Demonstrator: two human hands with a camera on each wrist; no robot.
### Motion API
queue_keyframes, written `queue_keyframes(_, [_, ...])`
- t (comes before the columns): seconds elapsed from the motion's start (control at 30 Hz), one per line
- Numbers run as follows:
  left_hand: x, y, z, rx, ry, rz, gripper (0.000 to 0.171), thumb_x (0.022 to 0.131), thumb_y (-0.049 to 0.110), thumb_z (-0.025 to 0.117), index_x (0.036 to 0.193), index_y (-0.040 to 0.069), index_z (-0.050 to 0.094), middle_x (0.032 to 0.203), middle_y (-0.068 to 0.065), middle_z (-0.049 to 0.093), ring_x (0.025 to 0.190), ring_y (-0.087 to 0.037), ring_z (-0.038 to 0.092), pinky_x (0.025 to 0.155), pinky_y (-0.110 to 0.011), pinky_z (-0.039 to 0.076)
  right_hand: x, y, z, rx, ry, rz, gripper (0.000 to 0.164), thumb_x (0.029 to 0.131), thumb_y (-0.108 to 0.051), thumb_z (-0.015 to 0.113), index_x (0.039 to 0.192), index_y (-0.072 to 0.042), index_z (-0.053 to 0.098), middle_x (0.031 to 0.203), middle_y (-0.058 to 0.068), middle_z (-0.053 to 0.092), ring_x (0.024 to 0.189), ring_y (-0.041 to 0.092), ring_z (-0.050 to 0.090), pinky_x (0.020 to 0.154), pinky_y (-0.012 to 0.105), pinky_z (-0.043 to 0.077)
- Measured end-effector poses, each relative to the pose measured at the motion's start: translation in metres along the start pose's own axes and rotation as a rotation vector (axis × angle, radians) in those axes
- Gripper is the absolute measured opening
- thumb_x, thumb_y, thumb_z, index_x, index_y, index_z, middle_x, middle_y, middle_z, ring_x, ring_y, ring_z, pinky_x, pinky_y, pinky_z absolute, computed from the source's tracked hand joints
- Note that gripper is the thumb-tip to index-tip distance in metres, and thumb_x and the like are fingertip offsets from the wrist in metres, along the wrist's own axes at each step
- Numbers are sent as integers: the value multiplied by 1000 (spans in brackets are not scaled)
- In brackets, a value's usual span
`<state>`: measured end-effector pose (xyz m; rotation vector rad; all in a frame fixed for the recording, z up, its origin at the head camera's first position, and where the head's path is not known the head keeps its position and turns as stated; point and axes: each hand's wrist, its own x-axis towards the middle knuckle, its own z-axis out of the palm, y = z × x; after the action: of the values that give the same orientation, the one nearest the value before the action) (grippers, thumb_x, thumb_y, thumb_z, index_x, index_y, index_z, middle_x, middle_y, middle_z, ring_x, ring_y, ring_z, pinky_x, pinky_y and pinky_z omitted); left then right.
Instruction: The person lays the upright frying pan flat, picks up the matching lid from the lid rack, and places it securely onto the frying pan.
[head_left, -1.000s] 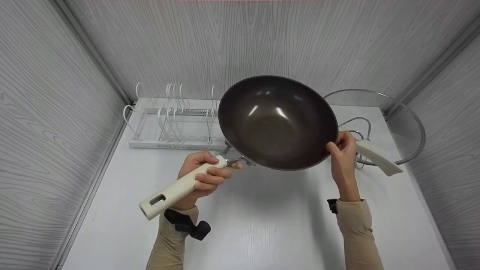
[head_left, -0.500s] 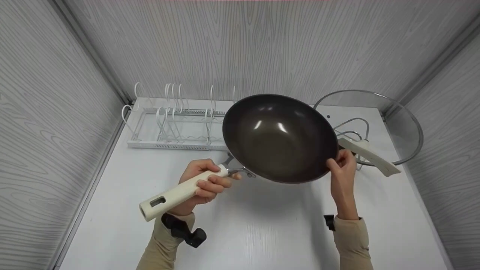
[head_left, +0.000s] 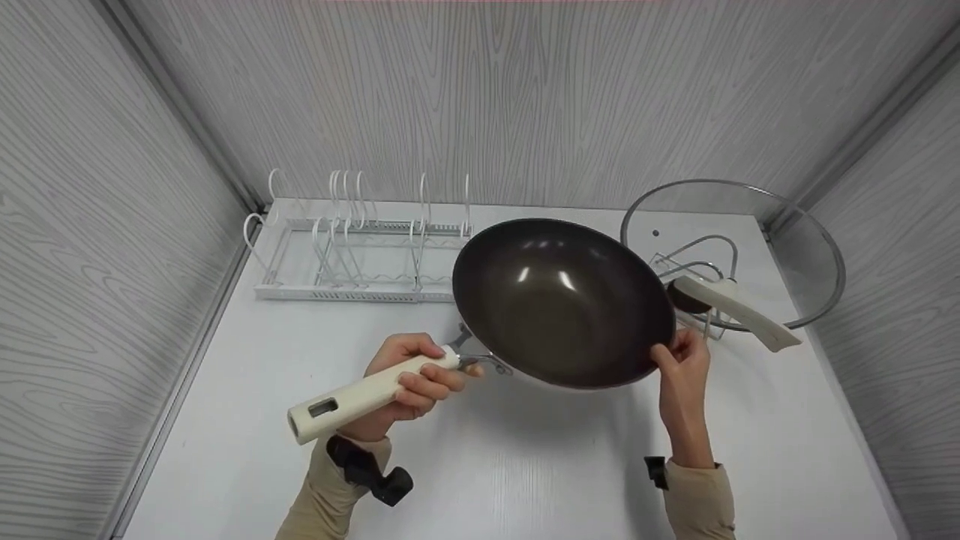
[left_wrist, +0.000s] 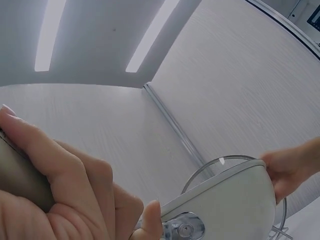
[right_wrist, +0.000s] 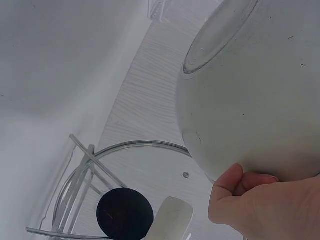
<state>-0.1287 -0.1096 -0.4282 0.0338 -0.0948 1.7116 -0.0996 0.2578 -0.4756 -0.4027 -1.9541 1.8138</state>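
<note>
A deep wok (head_left: 555,307), dark inside and pale outside, is held above the table, its inside tilted toward the head camera. My left hand (head_left: 409,386) grips its cream handle (head_left: 352,401) close to the metal joint. At the opposite side, my right hand (head_left: 684,375) pinches the rim between thumb and fingers. In the right wrist view the wok's pale underside (right_wrist: 250,110) shows a ring-shaped base. The left wrist view shows the outer wall (left_wrist: 230,205) and the metal bracket (left_wrist: 185,229) beside my left fingers.
A white wire rack (head_left: 345,292) stands at the back left, partly behind the wok. At the back right a glass lid (head_left: 795,247) with a cream handle (head_left: 750,311) leans in a metal stand (head_left: 712,240). Grey wood-grain walls (head_left: 480,97) enclose the white table (head_left: 525,480).
Both hands have brought the wok down the head view, nearer the person, and slightly right. More of the rack and lid stand now shows. Both holds are unchanged.
</note>
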Motion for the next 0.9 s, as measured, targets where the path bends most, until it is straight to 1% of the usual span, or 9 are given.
queue_keyframes(0.13, [1,-1,-8,-26,9,-4,44,91,8,43,128,-7,24,72,-1,32,49,-7,33,43,-19,48,-3,7,-3,-30,12,19,15,76,11,51,80,0,40,74,4,36,62,12,35,53,22,33])
queue_keyframes(0.3, [1,-2,-18,-57,5,-15,46,91,8,44,129,-7,23,73,-1,32,50,-7,34,44,-20,49,-8,16,-6,-66,17,41,15,76,10,51,78,0,40,73,4,37,62,12,36,53,23,32])
queue_keyframes(0.47, [2,-3,-29,-77,13,-12,46,91,8,44,129,-7,22,73,-3,35,50,-8,35,44,-20,50,-12,25,-9,-73,20,76,16,76,10,51,77,0,39,73,4,35,63,12,35,54,24,31])
queue_keyframes(0.6, [2,-4,-37,-102,5,-14,47,91,8,44,129,-6,21,73,-2,35,50,-8,35,45,-20,50,-14,32,-12,-89,14,113,16,77,9,51,79,0,38,73,4,34,63,13,34,54,24,31])
queue_keyframes(0.7, [3,-4,-42,-118,2,-18,48,90,8,46,129,-6,21,73,-1,33,50,-7,34,45,-20,50,-15,36,-13,-94,17,135,16,77,10,52,79,1,39,74,4,35,63,12,35,54,24,32])
queue_keyframes(0.9, [4,-4,-47,-124,21,-6,48,90,8,46,128,-7,21,73,-1,32,50,-7,34,44,-20,49,-15,43,-16,-93,23,158,17,77,10,53,79,0,40,74,4,36,63,11,36,54,23,33])
